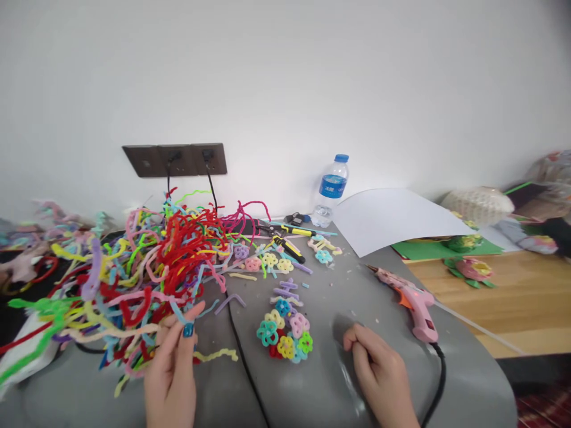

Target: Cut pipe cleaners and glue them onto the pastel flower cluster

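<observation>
At the front of a big tangled heap of coloured pipe cleaners (pixel 191 244), my left hand (pixel 172 362) pinches a light blue pipe cleaner (pixel 178 312) between thumb and fingers. The thumbnail is painted blue. My right hand (pixel 379 368) rests on the grey table (pixel 321 398), its fingers curled in and nothing visible in them. Between the hands lies a cluster of small looped pipe-cleaner flowers (pixel 285 339) in several colours. Short purple pieces (pixel 286 288) lie just behind it. Loose single flowers (pixel 253 264) sit in a row farther back.
A pink glue gun (pixel 417 303) lies to the right, its black cord (pixel 435 386) running to the front edge. Yellow-and-black pliers (pixel 285 244), a water bottle (pixel 332 190) and white paper (pixel 397 217) are at the back. Another black cord (pixel 243 351) crosses the table.
</observation>
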Motion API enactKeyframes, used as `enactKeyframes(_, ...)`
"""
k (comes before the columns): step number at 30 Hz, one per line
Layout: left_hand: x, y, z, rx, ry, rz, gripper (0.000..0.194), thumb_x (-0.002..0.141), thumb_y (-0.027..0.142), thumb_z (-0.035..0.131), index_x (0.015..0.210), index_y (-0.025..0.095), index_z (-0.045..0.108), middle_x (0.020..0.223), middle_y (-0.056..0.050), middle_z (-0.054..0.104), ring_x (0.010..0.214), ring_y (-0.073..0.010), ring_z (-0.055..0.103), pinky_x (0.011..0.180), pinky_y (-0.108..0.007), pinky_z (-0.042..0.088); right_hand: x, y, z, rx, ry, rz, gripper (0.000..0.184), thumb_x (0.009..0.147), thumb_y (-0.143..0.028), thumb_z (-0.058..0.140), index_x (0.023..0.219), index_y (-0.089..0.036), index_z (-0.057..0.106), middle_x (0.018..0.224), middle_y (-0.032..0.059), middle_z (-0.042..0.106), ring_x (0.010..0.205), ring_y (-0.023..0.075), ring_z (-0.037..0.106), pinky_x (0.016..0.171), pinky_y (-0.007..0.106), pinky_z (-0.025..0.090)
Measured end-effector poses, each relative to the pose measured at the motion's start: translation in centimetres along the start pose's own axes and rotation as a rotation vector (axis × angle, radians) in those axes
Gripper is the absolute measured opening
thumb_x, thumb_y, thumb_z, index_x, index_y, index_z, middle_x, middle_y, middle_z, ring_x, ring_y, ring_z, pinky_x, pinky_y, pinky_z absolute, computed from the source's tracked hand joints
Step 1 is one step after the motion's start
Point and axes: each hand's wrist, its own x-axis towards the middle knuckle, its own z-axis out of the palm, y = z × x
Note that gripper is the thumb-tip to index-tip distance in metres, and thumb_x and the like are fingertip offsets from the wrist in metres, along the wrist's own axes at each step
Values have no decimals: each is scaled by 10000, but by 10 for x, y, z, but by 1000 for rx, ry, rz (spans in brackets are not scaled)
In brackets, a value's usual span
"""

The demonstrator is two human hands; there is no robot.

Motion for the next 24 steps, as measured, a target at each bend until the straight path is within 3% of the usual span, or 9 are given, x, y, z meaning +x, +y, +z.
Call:
enactKeyframes(4, 3, 3, 0, 78, 62, 109, 285, 866, 503, 737, 1005, 260, 788, 1241, -79, 698, 1279, -309, 592, 943, -311, 539, -2, 5, 0, 5, -8, -18, 247, 892, -115, 423, 706, -248, 515, 597, -53, 570, 511, 122, 582, 534, 203, 441)
enactKeyframes(6, 5, 5, 2, 36, 85, 112, 271, 895, 498, 711, 989, 252, 776, 1176, -82, 731, 1272, -307, 608, 953, -312, 538, -4, 9, 0, -2, -33, -37, 243, 893, -112, 427, 716, -250, 520, 608, -52, 583, 521, 125, 595, 538, 203, 449)
enactKeyframes(11, 5, 8, 7, -134, 127, 75, 308, 872, 511, 757, 1009, 235, 769, 818, -11, 747, 902, -206, 727, 801, -243, 572, -9, 20, 1, -24, -77, -40, 232, 899, -117, 440, 735, -251, 532, 634, -43, 606, 548, 135, 616, 555, 208, 469)
enactKeyframes(15, 5, 10, 13, -283, 100, -9, 349, 777, 523, 852, 944, 227, 777, 772, 15, 767, 716, -160, 741, 697, -222, 602, -10, 21, 0, -25, -101, -11, 228, 893, -137, 436, 727, -252, 540, 628, -32, 605, 541, 145, 608, 542, 223, 466)
enactKeyframes(20, 2, 15, 24, -398, -45, -248, 417, 588, 493, 974, 801, 183, 796, 852, -67, 831, 766, -226, 803, 687, -261, 659, -3, 10, -1, 28, -48, 36, 237, 886, -164, 432, 691, -250, 535, 591, -38, 576, 501, 138, 570, 510, 220, 444)
enactKeyframes(24, -5, 17, 32, -444, -197, -403, 390, 620, 477, 965, 813, 173, 815, 972, -147, 843, 884, -309, 822, 739, -325, 686, 7, -11, -2, 161, 22, 95, 263, 892, -145, 429, 679, -249, 544, 556, -55, 523, 448, 122, 508, 445, 204, 400)
